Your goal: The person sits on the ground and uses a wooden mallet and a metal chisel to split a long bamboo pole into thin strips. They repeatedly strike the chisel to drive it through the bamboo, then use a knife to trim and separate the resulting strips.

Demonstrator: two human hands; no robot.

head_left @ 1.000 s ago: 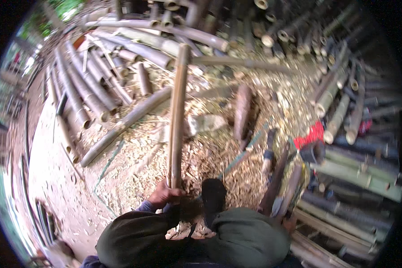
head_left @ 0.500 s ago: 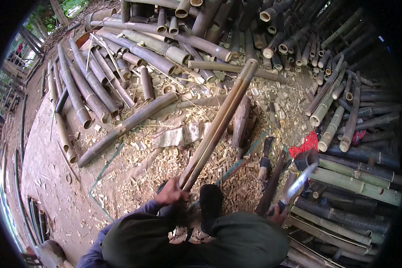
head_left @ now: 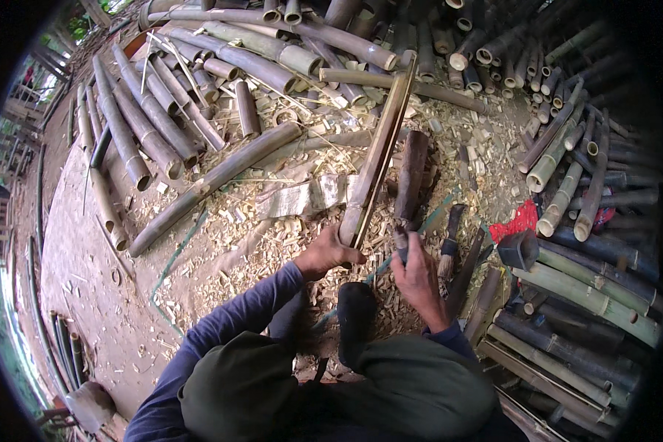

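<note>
My left hand [head_left: 323,255] grips the near end of a split bamboo length [head_left: 379,151]. The bamboo slants up and away, with a dark lengthwise gap between its strips. To the right, my right hand [head_left: 420,283] is closed around the handle of a knife [head_left: 401,243]; its blade cannot be made out now. Just beyond that hand lies a thick dark wood block [head_left: 412,173]. A pale, rough-faced piece of wood [head_left: 309,197] lies left of the bamboo, among the chips.
Bamboo chips [head_left: 250,258] cover the ground around my feet. A dark bamboo pole [head_left: 214,188] lies to the left, with more poles behind it. Stacked bamboo [head_left: 597,295] fills the right side, beside a red cloth [head_left: 513,221] and a dark square-mouthed container [head_left: 519,250].
My right hand has swung in from the far right with the knife, close to the bamboo. My left hand has moved forward and right; the bamboo now stands at a steeper angle.
</note>
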